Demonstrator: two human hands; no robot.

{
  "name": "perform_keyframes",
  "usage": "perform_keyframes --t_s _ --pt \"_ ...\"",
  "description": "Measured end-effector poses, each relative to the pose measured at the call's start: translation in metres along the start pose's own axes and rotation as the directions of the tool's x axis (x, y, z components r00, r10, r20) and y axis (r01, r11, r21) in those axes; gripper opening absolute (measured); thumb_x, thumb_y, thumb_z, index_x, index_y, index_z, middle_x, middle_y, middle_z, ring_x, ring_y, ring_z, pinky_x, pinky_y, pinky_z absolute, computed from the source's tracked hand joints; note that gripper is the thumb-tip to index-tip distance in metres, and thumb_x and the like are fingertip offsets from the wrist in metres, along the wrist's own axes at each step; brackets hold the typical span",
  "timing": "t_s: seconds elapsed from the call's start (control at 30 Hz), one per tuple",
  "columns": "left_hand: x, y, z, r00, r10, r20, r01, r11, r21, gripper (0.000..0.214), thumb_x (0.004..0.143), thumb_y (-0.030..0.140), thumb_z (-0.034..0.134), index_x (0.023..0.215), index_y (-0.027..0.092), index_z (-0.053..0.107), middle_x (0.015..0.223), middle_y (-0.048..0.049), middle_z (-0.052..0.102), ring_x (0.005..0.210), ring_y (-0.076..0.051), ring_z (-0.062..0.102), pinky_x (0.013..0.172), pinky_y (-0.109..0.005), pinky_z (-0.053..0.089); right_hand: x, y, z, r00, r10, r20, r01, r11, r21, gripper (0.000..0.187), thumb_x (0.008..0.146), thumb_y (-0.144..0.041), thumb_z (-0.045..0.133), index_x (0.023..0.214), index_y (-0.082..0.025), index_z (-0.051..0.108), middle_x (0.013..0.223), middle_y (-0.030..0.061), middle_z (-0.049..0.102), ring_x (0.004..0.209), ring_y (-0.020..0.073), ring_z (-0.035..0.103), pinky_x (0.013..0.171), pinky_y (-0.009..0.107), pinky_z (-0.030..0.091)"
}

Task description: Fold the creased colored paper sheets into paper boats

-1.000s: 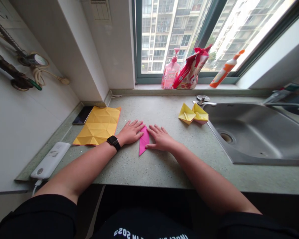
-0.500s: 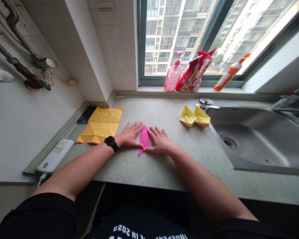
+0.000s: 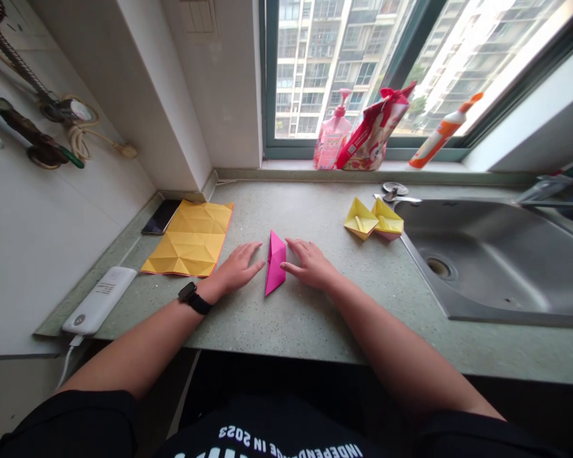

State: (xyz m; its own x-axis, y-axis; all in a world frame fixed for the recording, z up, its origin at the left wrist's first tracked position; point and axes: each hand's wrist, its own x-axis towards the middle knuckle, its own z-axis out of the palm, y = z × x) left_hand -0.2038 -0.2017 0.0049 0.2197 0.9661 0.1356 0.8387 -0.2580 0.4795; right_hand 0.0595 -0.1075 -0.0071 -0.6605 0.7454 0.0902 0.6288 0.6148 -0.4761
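A folded piece of pink paper (image 3: pixel 275 264) lies on the counter between my hands, a long shape with pointed ends. My left hand (image 3: pixel 239 267) is just left of it, fingers apart and holding nothing. Over on the right side, my right hand (image 3: pixel 309 264) is open too, its thumb at the paper's right edge; whether it touches cannot be told. Left of my hands lies a creased yellow-orange sheet (image 3: pixel 191 238). Two folded yellow paper boats (image 3: pixel 360 219) sit side by side near the sink.
A steel sink (image 3: pixel 501 254) fills the right. At the left are a phone (image 3: pixel 161 217) and a white power bank (image 3: pixel 100 300) with a cable. A pink pump bottle (image 3: pixel 333 137), a red bag (image 3: pixel 375 133) and an orange-white bottle (image 3: pixel 444 131) stand on the windowsill.
My left hand has lifted off the pink paper and moved left. My right hand has drawn slightly right. The pink paper now shows a different outline, with its straight edge on the left.
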Motion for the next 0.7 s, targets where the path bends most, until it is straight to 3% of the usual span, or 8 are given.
perform_keyframes --t_s 0.07,0.13,0.37,0.5,0.6,0.7 --pt "0.007 0.002 0.004 0.997 0.007 -0.080 -0.010 0.999 -0.043 0.039 0.112 0.034 0.048 0.143 0.020 0.068 0.153 -0.0147 0.066 0.148 -0.029 0.058 0.130 -0.051 0.044 -0.001 0.001 -0.003 0.998 0.003 -0.062 0.001 0.997 0.076 0.072 0.103 -0.055 0.066 0.166 -0.022 0.051 0.152 0.0161 0.071 0.145 0.0342 0.062 0.126 0.056 0.044" --pt "0.014 0.006 0.008 0.994 0.054 -0.100 -0.061 0.996 -0.067 0.032 0.110 0.029 0.051 0.132 0.022 0.074 0.148 -0.0134 0.067 0.145 -0.030 0.060 0.130 -0.054 0.045 -0.003 0.000 -0.004 0.995 0.005 -0.103 0.009 0.991 0.137 0.065 0.105 -0.051 0.065 0.163 -0.025 0.052 0.138 0.0124 0.078 0.134 0.0316 0.070 0.119 0.053 0.051" --pt "0.031 0.027 0.005 0.972 0.221 -0.078 -0.231 0.959 -0.165 0.041 0.108 0.033 0.064 0.148 0.030 0.068 0.155 -0.0116 0.062 0.145 -0.031 0.060 0.126 -0.055 0.049 -0.007 -0.011 -0.007 0.985 0.079 -0.154 -0.037 0.966 0.258 0.060 0.103 -0.044 0.068 0.160 -0.029 0.054 0.125 0.0076 0.083 0.121 0.0297 0.076 0.107 0.048 0.058" --pt "0.033 0.027 0.003 0.952 0.260 -0.159 -0.292 0.930 -0.223 0.047 0.108 0.030 0.062 0.154 0.027 0.060 0.151 -0.0123 0.067 0.141 -0.030 0.063 0.125 -0.053 0.051 -0.006 -0.010 -0.009 0.977 0.155 -0.149 -0.104 0.947 0.303 0.061 0.100 -0.032 0.068 0.159 -0.027 0.054 0.123 0.0068 0.084 0.112 0.0268 0.078 0.104 0.044 0.058" --pt "0.028 0.025 0.001 0.954 0.233 -0.189 -0.276 0.929 -0.247 0.040 0.108 0.028 0.060 0.147 0.024 0.062 0.142 -0.0120 0.072 0.133 -0.028 0.068 0.121 -0.051 0.053 -0.006 -0.006 -0.009 0.969 0.182 -0.165 -0.125 0.944 0.306 0.058 0.096 -0.026 0.067 0.153 -0.027 0.057 0.125 0.0066 0.083 0.109 0.0254 0.078 0.102 0.043 0.058" --pt "0.025 0.024 -0.004 0.961 0.230 -0.150 -0.259 0.942 -0.215 0.028 0.108 0.025 0.059 0.134 0.024 0.069 0.137 -0.0101 0.075 0.132 -0.028 0.069 0.123 -0.052 0.051 -0.006 0.001 -0.010 0.965 0.149 -0.216 -0.084 0.955 0.285 0.049 0.089 -0.020 0.068 0.138 -0.026 0.066 0.125 0.0075 0.081 0.114 0.0265 0.075 0.103 0.044 0.058"
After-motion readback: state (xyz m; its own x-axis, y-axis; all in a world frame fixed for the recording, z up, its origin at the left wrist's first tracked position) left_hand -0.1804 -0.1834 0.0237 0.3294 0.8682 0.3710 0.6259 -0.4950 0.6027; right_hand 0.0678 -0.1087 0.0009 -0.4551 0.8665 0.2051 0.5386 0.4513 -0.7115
